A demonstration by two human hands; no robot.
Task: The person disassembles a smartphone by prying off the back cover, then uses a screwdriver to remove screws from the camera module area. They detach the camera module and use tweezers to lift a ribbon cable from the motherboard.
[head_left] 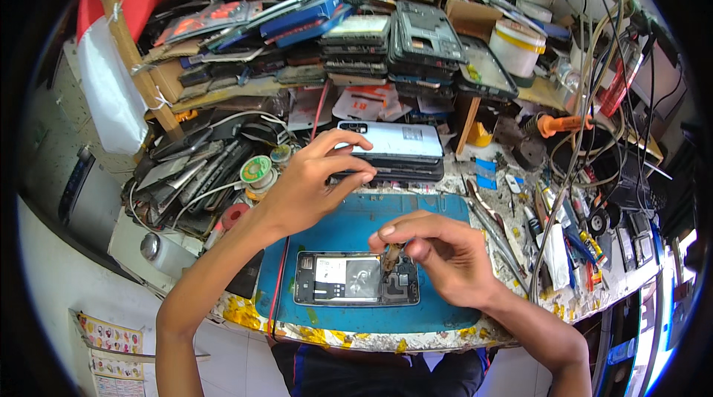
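Observation:
An opened phone (346, 289) lies on the blue work mat (438, 311), its back off and the silver battery showing. Over its right end my right hand (449, 256) pinches a small brownish part (391, 257) between thumb and fingertips; the part's exact kind is too small to make out. My left hand (308, 174) is raised farther back, thumb and index finger apart with nothing visible between them. Just beyond its fingertips sits a pale blue phone back (405, 140) on top of dark phones. Whether the left fingertips touch that stack I cannot tell.
Stacks of phones (423, 33) crowd the back shelf. A solder spool (256, 167) stands left of the mat. At right are an orange-handled soldering iron (561, 125), tweezers (505, 248), tubes and hanging cables. A red-and-black wire (279, 285) crosses the mat's left edge.

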